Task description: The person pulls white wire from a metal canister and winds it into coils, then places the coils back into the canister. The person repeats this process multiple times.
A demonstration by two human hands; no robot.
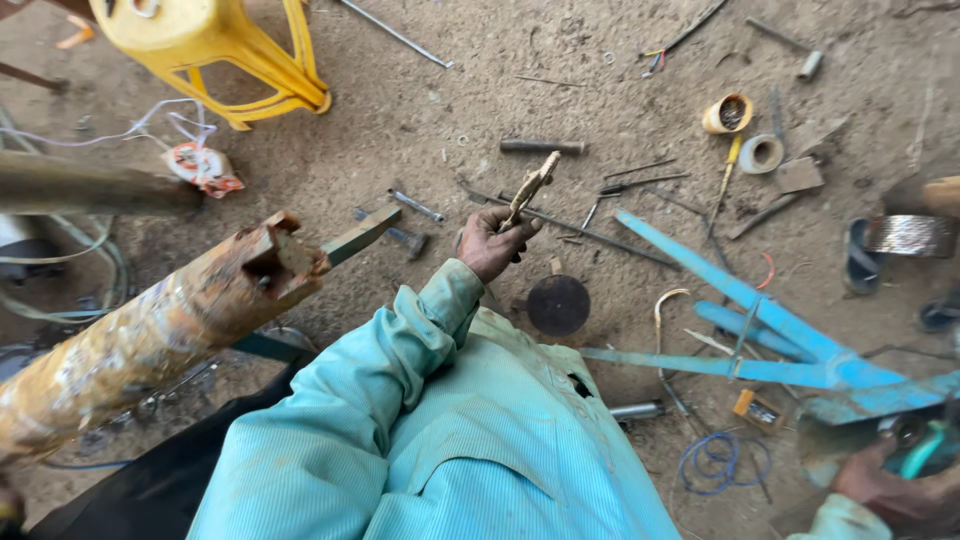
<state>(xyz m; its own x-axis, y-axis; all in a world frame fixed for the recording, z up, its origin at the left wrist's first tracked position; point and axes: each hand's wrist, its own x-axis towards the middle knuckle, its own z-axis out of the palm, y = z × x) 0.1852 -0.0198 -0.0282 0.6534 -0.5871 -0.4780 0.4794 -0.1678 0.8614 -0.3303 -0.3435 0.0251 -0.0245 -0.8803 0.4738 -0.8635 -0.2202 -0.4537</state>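
From my remote seat I see the left hand [492, 243] raised over the middle of the dirt floor [400, 150], fingers [520, 229] clenched on the lower end of a small tan metal piece [531, 186]. Held by its foot and tilted up to the right, the piece is clear of the ground, with its upper length free and in plain view.

The right hand [895, 492] sits low at the floor's near right corner. As far as I can tell, it is wrapped round a green-handled tool [925, 450]; the picture's edge cuts off part of that grasp.

A long rusty pipe [160, 330] slants in from the left, its square-holed end lifted off the ground near the left sleeve, so something outside the picture must prop it. A blue metal frame [760, 310] lies flat on the right. A dark round disc [558, 305] rests just below the left hand, and two tape rolls [745, 135] sit towards the far right. A yellow stool [215, 50] stands at the far left.
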